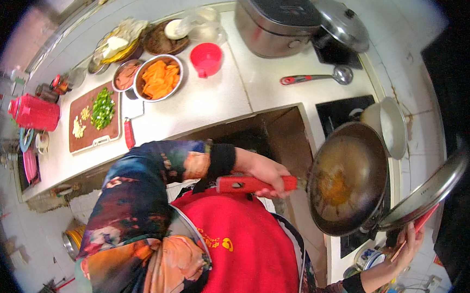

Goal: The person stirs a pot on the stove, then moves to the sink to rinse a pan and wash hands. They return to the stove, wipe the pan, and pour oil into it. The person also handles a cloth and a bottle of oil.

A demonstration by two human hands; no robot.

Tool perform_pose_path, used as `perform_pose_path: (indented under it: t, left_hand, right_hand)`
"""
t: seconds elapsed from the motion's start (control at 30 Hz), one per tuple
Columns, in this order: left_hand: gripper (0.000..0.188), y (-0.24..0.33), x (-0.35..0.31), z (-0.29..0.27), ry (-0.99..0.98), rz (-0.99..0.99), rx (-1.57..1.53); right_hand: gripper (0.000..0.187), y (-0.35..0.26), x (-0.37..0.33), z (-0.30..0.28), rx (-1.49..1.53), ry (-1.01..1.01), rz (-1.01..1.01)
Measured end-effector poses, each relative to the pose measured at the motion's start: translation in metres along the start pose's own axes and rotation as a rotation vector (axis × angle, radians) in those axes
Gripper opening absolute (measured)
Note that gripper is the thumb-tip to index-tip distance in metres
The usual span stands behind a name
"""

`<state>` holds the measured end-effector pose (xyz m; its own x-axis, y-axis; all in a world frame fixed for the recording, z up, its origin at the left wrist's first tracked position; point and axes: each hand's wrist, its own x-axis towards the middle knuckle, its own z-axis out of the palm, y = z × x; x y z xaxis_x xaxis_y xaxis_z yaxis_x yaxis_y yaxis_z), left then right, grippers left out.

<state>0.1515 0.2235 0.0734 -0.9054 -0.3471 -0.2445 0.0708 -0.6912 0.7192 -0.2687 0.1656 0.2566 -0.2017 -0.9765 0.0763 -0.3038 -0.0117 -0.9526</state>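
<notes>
My left hand [268, 173] is wrapped round the red handle of a dark wok [347, 179], which tilts over the stove at the right. A small pool of yellowish-brown liquid lies on its inner surface. At the far right my right hand [409, 244] grips the red handle of a round lid with a metal rim [428, 190]. The lid stands tilted on edge beside the wok, its lower edge close to the wok's rim. Whether the two touch I cannot tell.
Behind the wok are a pale bowl [393, 127], a ladle [319, 76], a rice cooker [276, 21] and a lidded pot [341, 26]. Leftward stand a red cup [206, 59], a bowl of orange slices [160, 78] and a cutting board [91, 136] with chopped greens.
</notes>
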Motion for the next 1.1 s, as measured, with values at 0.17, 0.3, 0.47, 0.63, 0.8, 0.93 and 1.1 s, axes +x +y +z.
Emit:
perform_pose_path:
  t: [0.17, 0.3, 0.47, 0.63, 0.8, 0.93, 1.1]
  left_hand:
    - [0.016, -0.039, -0.115, 0.003, 0.23, 0.122, -0.046]
    - [0.013, -0.078, -0.171, 0.014, 0.376, 0.211, -0.207]
    - [0.014, -0.119, -0.196, 0.009, 0.49, 0.434, -0.454]
    - [0.017, -0.142, -0.206, -0.017, 0.536, 0.494, -0.475]
    - [0.018, -0.151, -0.213, -0.033, 0.562, 0.518, -0.497]
    - [0.017, -0.161, -0.224, -0.058, 0.555, 0.472, -0.436]
    - [0.016, -0.15, -0.254, -0.067, 0.753, 0.275, -0.1]
  right_hand:
    - [0.042, -0.017, 0.017, 0.085, -0.01, -0.251, -0.085]
    - [0.038, -0.041, 0.016, 0.164, 0.016, -0.396, -0.149]
    - [0.034, -0.064, 0.005, 0.236, 0.027, -0.658, -0.156]
    - [0.035, -0.074, -0.009, 0.269, 0.014, -0.769, -0.145]
    - [0.035, -0.075, -0.013, 0.289, -0.033, -0.816, -0.107]
    - [0.035, -0.077, -0.017, 0.308, -0.168, -0.813, -0.15]
    - [0.041, -0.056, -0.022, 0.357, -0.461, -0.954, -0.258]
